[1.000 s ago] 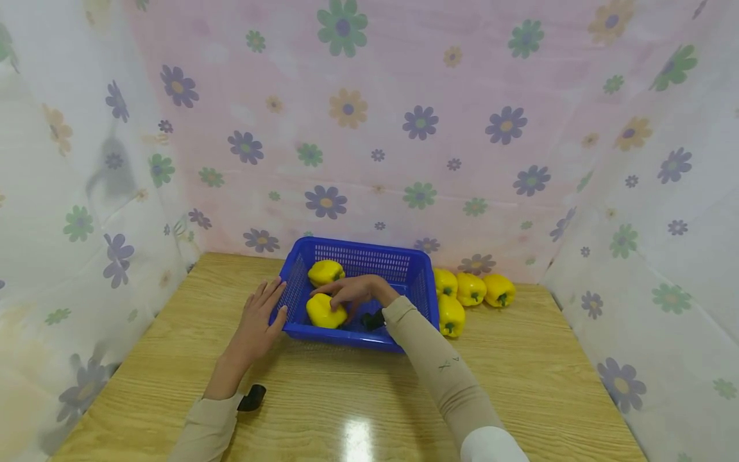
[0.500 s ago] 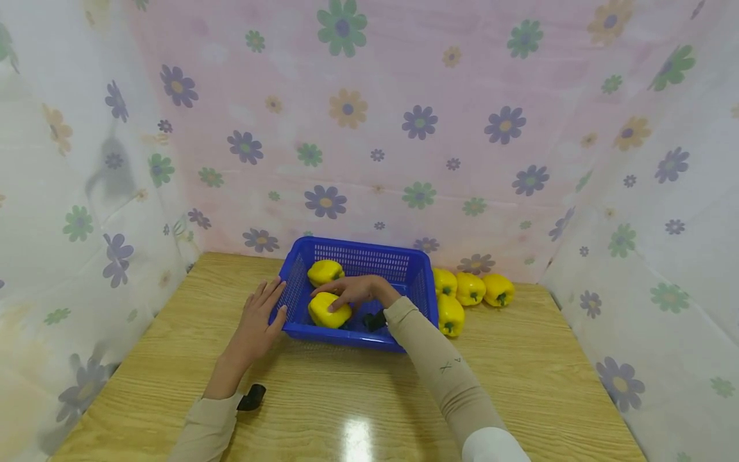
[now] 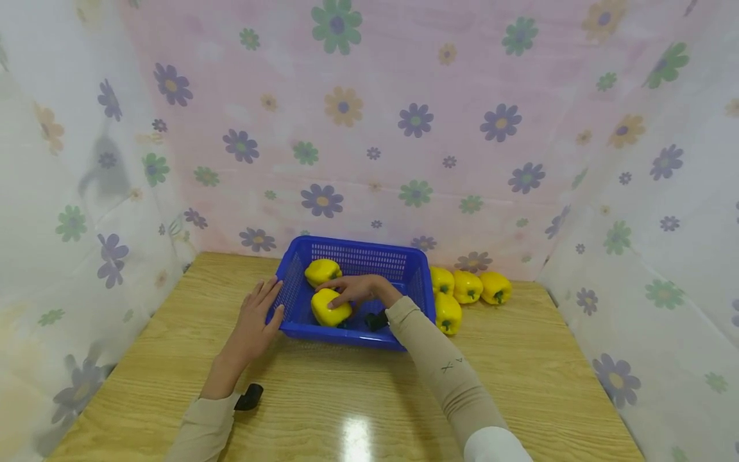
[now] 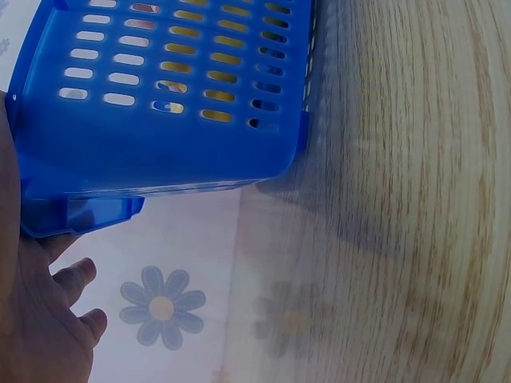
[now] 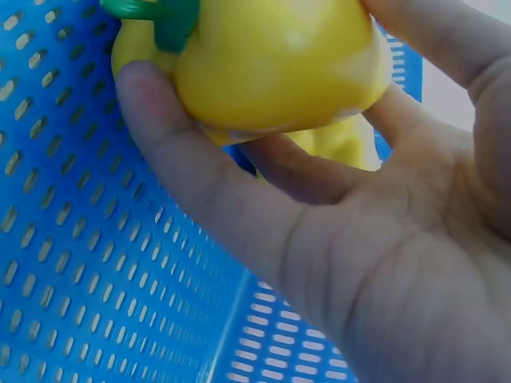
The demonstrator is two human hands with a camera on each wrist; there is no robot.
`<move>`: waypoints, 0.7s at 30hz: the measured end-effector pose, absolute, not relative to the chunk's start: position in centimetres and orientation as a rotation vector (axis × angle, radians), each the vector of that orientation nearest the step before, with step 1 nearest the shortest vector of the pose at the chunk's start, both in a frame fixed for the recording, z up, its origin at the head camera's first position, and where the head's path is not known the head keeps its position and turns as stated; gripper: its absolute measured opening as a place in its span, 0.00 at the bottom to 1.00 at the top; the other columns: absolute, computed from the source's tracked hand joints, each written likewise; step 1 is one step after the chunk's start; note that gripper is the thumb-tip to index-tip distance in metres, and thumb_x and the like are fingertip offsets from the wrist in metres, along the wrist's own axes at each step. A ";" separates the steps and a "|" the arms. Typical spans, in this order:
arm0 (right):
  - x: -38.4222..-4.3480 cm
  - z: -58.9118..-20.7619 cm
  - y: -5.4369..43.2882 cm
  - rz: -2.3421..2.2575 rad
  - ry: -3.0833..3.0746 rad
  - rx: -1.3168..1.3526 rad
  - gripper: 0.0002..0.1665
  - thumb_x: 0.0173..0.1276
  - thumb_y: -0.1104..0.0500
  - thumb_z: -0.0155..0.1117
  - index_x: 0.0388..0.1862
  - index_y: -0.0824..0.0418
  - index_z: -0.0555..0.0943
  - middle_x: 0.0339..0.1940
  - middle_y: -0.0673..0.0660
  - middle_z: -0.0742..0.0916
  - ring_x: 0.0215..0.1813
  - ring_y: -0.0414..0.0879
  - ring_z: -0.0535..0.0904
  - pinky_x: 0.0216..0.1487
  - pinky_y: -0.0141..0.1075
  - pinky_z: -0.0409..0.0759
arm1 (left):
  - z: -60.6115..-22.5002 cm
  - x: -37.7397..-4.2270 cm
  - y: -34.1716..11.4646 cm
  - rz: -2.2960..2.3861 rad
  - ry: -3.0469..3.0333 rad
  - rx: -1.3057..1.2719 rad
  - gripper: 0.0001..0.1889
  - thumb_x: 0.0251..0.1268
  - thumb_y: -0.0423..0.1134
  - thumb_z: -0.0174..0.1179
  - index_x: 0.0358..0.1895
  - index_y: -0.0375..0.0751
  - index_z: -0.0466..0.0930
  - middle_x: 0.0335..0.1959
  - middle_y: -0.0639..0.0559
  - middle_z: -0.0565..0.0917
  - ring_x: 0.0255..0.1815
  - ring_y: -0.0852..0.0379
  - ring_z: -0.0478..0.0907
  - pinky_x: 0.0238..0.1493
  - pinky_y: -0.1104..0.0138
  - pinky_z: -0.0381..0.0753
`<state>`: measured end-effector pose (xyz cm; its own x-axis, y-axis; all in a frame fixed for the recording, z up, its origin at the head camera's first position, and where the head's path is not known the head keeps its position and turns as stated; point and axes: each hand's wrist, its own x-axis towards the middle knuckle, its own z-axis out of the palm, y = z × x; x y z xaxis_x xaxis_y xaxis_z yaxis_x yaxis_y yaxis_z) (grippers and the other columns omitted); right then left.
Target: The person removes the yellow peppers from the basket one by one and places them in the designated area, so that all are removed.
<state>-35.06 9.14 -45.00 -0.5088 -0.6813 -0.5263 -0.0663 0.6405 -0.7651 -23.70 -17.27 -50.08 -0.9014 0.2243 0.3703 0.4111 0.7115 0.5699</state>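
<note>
A blue plastic basket [image 3: 358, 338] with slotted walls stands on the table, two yellow bell peppers inside it. My right hand [image 3: 360, 289] reaches into the basket and grips the nearer bell pepper [image 3: 329, 309] between thumb and fingers. Its green stem shows in the right wrist view, where fingers curl round the bell pepper [image 5: 279, 64]. The second bell pepper [image 3: 322, 273] sits just behind, toward the basket's back left. My left hand [image 3: 254, 321] rests against the basket's left rim with its fingers fairly straight; the left wrist view shows this hand [image 4: 40, 311] beside the basket's end wall [image 4: 160, 152].
Outside the basket, along its right side, several more yellow bell peppers [image 3: 467, 287] lie close together on the wooden table [image 3: 312, 398]. Flowered cloth [image 3: 381, 128] hangs behind the table and on both sides.
The gripped bell pepper has turned and shifted slightly right and up in my right hand. My left hand stays at the basket's rim. The whole head view has shifted a little.
</note>
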 end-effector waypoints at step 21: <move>-34.7 -45.0 10.5 -0.976 1.958 -0.456 0.36 0.79 0.56 0.58 0.83 0.48 0.60 0.84 0.60 0.57 0.76 0.60 0.67 0.57 0.51 0.84 | -50.2 -23.7 -17.3 -1.008 -2.644 -0.505 0.30 0.80 0.41 0.48 0.79 0.34 0.59 0.81 0.35 0.58 0.82 0.30 0.45 0.74 0.30 0.43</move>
<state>-34.73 10.53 -44.99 -0.5489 -0.6331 -0.5458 0.0548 0.6243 -0.7793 -23.71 -17.30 -50.19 -0.9041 0.2248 0.3635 0.4097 0.6979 0.5874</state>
